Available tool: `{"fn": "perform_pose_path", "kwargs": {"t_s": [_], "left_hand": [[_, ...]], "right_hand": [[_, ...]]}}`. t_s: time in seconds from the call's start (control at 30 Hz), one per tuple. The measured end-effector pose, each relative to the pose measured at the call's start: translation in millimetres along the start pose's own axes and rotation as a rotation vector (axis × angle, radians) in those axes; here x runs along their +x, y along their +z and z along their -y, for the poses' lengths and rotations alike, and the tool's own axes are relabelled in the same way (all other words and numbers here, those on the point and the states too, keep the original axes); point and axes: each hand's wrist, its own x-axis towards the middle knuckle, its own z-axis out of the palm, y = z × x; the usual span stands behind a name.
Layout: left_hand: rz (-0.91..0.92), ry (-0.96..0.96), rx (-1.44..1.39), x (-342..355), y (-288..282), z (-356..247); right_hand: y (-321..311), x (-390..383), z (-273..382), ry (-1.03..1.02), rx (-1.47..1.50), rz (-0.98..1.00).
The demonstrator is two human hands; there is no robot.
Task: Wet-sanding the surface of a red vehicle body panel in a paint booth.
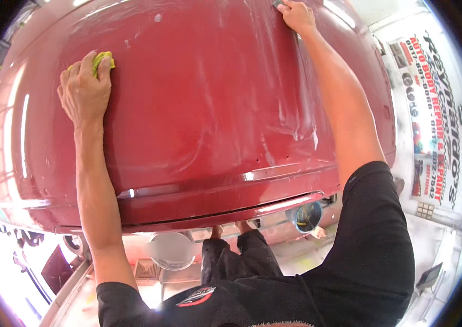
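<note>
A large red car panel (203,109) fills the upper middle, streaked with wet, milky smears on its right part. My left hand (85,90) rests on the panel at the left, fingers curled over a crumpled yellow-green cloth (103,62). My right hand (298,19) reaches to the top edge of the view, fingers closed on a small dark grey-green pad (278,4) against the paint, just left of a bright reflection.
Below the panel are a blue bucket (307,217), a round pale container (170,256) and my legs. A white wall with a printed banner (427,120) stands at the right. A bright opening with wheels and other items lies at the lower left.
</note>
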Motion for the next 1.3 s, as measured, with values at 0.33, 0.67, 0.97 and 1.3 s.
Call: {"fn": "perform_pose_path", "kwargs": {"t_s": [0.33, 0.67, 0.97, 1.3], "left_hand": [[-0.234, 0.209, 0.334, -9, -22, 3], [0.304, 0.535, -0.353, -130, -65, -177], [0.249, 0.482, -0.257, -63, 25, -272], [0.323, 0.599, -0.309, -123, -16, -290]], "right_hand": [[-100, -241, 61, -0.456, 0.231, 0.096], [-34, -95, 50, -0.218, 0.257, 0.014], [-93, -215, -22, -0.120, 0.251, -0.090], [-127, -246, -31, 0.087, 0.595, -0.063]]}}
